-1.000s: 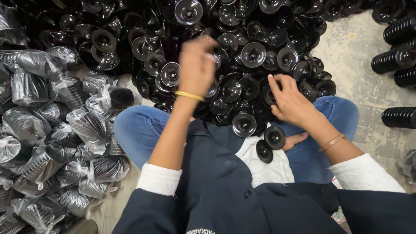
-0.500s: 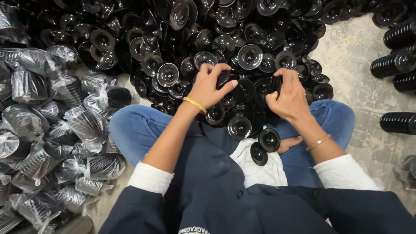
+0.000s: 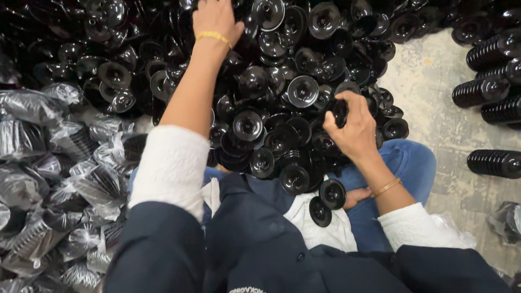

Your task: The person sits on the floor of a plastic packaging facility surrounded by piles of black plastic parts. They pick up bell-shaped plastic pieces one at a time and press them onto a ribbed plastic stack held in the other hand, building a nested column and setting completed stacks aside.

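Observation:
A big heap of glossy black round discs (image 3: 282, 70) with raised centres fills the floor in front of me. My left hand (image 3: 216, 17) reaches far out over the heap at the top edge, fingers curled down among the discs; what it grips is hidden. My right hand (image 3: 353, 127) is closer, near my knee, closed around a small stack of black discs (image 3: 339, 111). A few loose discs (image 3: 331, 194) lie on my lap.
Clear plastic bags holding stacked discs (image 3: 49, 179) are piled on the left. Long rows of stacked black discs (image 3: 488, 87) lie on the concrete floor (image 3: 434, 108) at the right. My jeans-clad knees (image 3: 407, 163) sit under the heap's near edge.
My left hand has stretched from the near part of the heap out to its far side. My right hand stayed near my knee, holding discs.

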`<state>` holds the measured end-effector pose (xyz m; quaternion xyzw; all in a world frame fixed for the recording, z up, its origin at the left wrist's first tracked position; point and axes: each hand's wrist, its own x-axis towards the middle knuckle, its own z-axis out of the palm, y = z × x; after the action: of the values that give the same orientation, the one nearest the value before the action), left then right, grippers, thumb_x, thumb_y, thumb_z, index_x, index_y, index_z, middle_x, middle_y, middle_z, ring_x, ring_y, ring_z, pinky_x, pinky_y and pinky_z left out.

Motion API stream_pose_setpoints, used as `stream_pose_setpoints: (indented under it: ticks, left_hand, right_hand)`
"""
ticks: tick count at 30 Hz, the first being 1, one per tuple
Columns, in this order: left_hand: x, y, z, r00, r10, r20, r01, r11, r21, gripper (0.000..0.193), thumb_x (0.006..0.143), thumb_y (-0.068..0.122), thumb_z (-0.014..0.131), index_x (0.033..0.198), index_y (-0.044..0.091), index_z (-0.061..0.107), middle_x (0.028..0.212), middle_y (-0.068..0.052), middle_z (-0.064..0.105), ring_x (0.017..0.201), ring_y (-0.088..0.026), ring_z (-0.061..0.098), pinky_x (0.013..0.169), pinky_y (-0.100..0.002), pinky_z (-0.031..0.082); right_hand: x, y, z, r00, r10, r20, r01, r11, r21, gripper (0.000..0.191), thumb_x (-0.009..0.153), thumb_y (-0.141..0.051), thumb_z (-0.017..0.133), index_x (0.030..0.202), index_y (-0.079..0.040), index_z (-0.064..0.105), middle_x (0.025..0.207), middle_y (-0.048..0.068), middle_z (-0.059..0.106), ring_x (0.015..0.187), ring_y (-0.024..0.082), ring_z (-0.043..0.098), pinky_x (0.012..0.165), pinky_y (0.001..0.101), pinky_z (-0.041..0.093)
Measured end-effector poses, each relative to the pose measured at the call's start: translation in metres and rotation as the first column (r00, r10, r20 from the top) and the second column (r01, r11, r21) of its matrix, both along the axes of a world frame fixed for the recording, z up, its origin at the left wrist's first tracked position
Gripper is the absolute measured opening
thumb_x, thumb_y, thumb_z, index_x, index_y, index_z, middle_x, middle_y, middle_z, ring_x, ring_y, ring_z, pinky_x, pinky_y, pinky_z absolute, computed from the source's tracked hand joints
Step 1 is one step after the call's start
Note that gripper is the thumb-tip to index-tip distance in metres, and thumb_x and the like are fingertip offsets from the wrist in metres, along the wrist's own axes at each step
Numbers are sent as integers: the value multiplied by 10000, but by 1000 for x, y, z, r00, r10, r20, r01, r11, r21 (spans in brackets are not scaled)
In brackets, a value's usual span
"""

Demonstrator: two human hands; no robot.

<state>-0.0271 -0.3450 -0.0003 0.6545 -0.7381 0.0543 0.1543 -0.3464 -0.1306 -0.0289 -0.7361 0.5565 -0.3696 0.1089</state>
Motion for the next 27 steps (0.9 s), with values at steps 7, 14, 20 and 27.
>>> stream_pose_setpoints:
  ticks: [7, 14, 20, 27]
  left_hand:
    - [52, 54, -15, 990, 2, -143, 32, 972, 235, 677, 729, 369, 950, 1192, 46, 577, 1255, -190, 552, 1147, -426, 581, 952, -503, 530]
    - [61, 110, 2, 902, -222, -371, 136, 960, -244, 791, 720, 189, 933, 1337, 50, 457, 1201, -225, 516, 1066, -412, 597, 928, -460, 546]
    - [48, 142, 15, 795, -140, -590, 101, 990, -99, 572, 907, 257, 848, 1269, 89, 439, 1174, -162, 656, 1076, -377, 682, 909, -453, 558]
    - [39, 163, 29, 670, -125, -732, 118, 991, -62, 520, 862, 233, 756, 1259, 90, 452, 1128, -131, 654, 1005, -329, 658, 906, -440, 540]
  right_hand:
    - [10, -5, 9, 999, -24, -43, 31, 986, 165, 455, 803, -260, 797, 1153, -65, 581, 1095, 158, 637, 1016, 358, 636, 865, 435, 520]
    - [-19, -42, -1, 978, 207, -3, -206, 972, -114, 279, 1003, -215, 703, 1232, -60, 662, 1271, 130, 661, 1213, 320, 615, 1063, 442, 490]
    - [-81, -159, -40, 958, -171, 232, 83, 935, 346, 373, 1007, -291, 688, 1329, -111, 633, 1199, 109, 687, 1034, 214, 644, 902, 325, 509]
    - [-85, -156, -59, 963, 271, -13, -241, 877, 415, 408, 988, -328, 693, 1353, -148, 665, 1374, 203, 559, 1036, 301, 614, 934, 401, 508]
